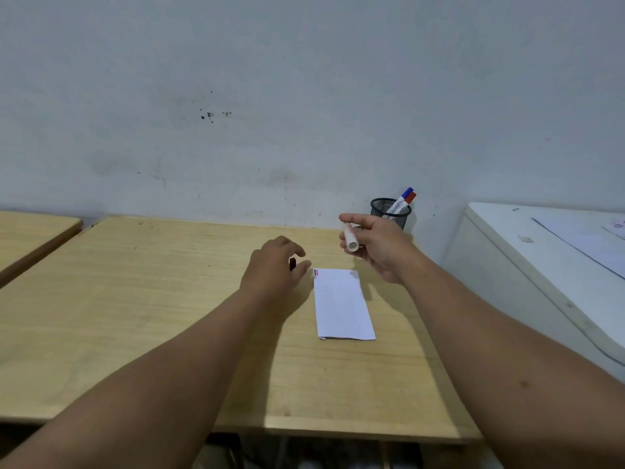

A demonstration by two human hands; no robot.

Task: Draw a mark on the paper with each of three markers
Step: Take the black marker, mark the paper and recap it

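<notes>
A folded white paper (pixel 342 304) lies on the wooden table (pixel 135 299), with small blue and red marks at its top left corner. My right hand (pixel 378 245) is raised above the paper's far end, holding a white marker (pixel 350 239) with its butt end towards me. My left hand (pixel 275 264) hovers just left of the paper, pinching a small dark marker cap (pixel 293 263) between its fingers. A black mesh cup (pixel 390 211) at the table's back holds a blue-capped marker (pixel 404 197) and a red-capped marker (pixel 407 201).
A white cabinet (pixel 541 265) with papers on top stands right of the table. A second wooden table (pixel 30 235) sits at the far left. A grey wall runs behind.
</notes>
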